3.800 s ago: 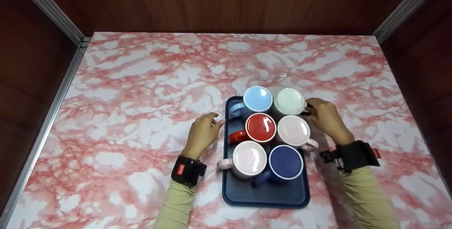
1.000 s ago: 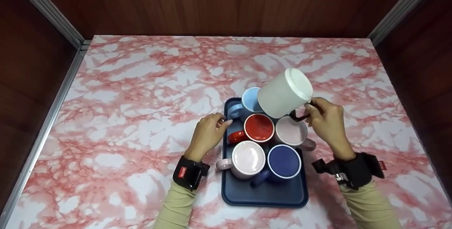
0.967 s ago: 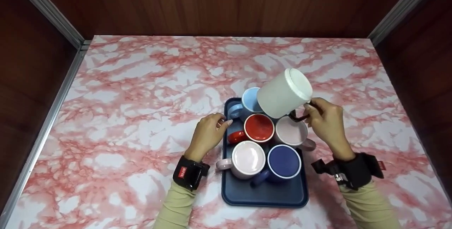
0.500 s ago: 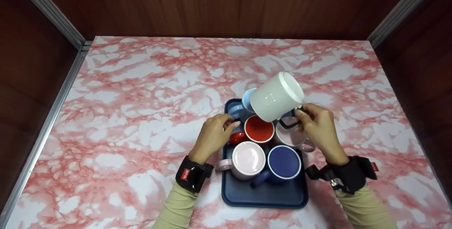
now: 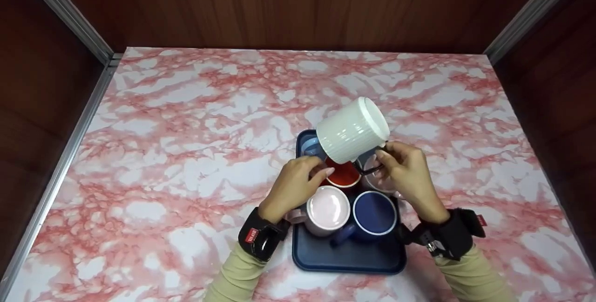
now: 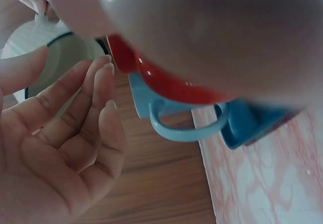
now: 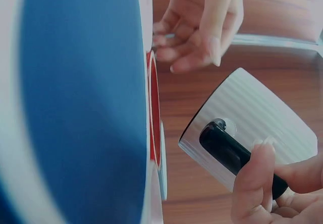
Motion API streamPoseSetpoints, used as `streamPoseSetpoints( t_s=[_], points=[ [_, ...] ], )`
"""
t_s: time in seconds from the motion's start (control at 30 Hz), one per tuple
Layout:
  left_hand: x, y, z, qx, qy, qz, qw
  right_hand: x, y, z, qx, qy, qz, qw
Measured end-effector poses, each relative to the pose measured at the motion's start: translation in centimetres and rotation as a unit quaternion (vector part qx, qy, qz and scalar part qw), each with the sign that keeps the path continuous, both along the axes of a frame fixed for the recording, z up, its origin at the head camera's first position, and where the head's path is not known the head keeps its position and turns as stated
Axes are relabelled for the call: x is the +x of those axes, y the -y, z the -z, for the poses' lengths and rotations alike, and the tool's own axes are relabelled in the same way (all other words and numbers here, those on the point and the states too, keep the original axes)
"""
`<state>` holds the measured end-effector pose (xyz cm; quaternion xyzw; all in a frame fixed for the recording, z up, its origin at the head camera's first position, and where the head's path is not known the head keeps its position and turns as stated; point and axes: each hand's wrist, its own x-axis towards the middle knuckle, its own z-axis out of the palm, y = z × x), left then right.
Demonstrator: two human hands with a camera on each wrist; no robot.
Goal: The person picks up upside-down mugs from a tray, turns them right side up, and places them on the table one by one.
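Note:
In the head view, my right hand (image 5: 409, 178) grips the black handle (image 7: 224, 148) of a white ribbed mug (image 5: 351, 130). The mug is tilted in the air above the far part of the tray, its base up to the right and its mouth down to the left. My left hand (image 5: 295, 181) hovers over the tray's left side with fingers loosely bent, holding nothing. The left wrist view shows the fingers (image 6: 111, 128) apart from the mug's mouth. Beneath the hands are a red mug (image 5: 343, 177) and a light blue mug (image 5: 308, 146), mostly hidden.
A dark blue tray (image 5: 349, 258) bears the mugs. At its near part stand a pale pink mug (image 5: 328, 211) and a dark blue mug (image 5: 375, 213). Another pink mug (image 5: 372, 181) is partly behind my right hand. Wooden panels (image 5: 302, 9) border the marbled table (image 5: 186, 130).
Since the earliest frame, the right hand has lifted the white mug off the tray and tilted it. Both hands have come closer together; the mug has moved left and nearer over the red mug.

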<state>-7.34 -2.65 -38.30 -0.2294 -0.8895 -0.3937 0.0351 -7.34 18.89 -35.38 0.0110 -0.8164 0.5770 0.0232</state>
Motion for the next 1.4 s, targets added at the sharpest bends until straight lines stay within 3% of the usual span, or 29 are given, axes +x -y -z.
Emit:
streamPoseSetpoints(
  t_s=[0.3, 0.47, 0.63, 0.73, 0.8, 0.83, 0.9, 1.0, 1.03, 1.13, 1.17, 1.23, 1.4],
  points=[
    [0.2, -1.0, -0.1, -0.015, 0.012, 0.015, 0.9997, 0.7, 1.2, -0.4, -0.095, 0.063, -0.012, 0.9934],
    [0.2, -1.4, -0.2, 0.006, 0.024, 0.011, 0.9996, 1.0, 1.6, -0.7, -0.124, 0.081, -0.02, 0.9887],
    [0.3, -1.2, -0.4, 0.076, 0.094, 0.006, 0.9927, 1.2, 1.9, -0.9, -0.139, 0.074, -0.026, 0.9871],
    [0.3, -1.1, -0.6, 0.149, 0.152, 0.015, 0.9769, 1.3, 2.0, -1.0, -0.159, 0.067, -0.025, 0.9846],
    [0.4, -1.1, -0.7, 0.211, 0.197, 0.023, 0.957, 1.3, 2.0, -1.0, -0.175, 0.066, -0.024, 0.982],
    [0.5, -1.2, -0.7, 0.251, 0.226, 0.028, 0.9409, 1.3, 2.1, -1.0, -0.182, 0.066, -0.024, 0.9807],
    [0.6, -1.4, -0.8, 0.331, 0.279, 0.028, 0.901, 1.3, 2.1, -1.0, -0.194, 0.066, -0.024, 0.9785],
    [0.9, -1.8, -0.9, 0.438, 0.344, 0.011, 0.8306, 1.3, 2.2, -0.9, -0.207, 0.068, -0.027, 0.9756],
    [1.0, -1.9, -1.0, 0.465, 0.357, 0.005, 0.8105, 1.3, 2.2, -0.9, -0.211, 0.069, -0.028, 0.9746],
    [1.3, -2.3, -1.1, 0.514, 0.379, -0.014, 0.7695, 1.3, 2.2, -0.9, -0.223, 0.073, -0.033, 0.9715],
    [1.3, -2.4, -1.1, 0.526, 0.386, -0.02, 0.7576, 1.3, 2.2, -0.8, -0.229, 0.075, -0.035, 0.9699],
    [1.5, -2.6, -1.2, 0.545, 0.393, -0.032, 0.7405, 1.3, 2.2, -0.8, -0.242, 0.077, -0.038, 0.9665],
    [1.9, -3.3, -1.4, 0.565, 0.388, -0.062, 0.7252, 1.4, 2.3, -0.7, -0.271, 0.083, -0.049, 0.9577]
  ],
)
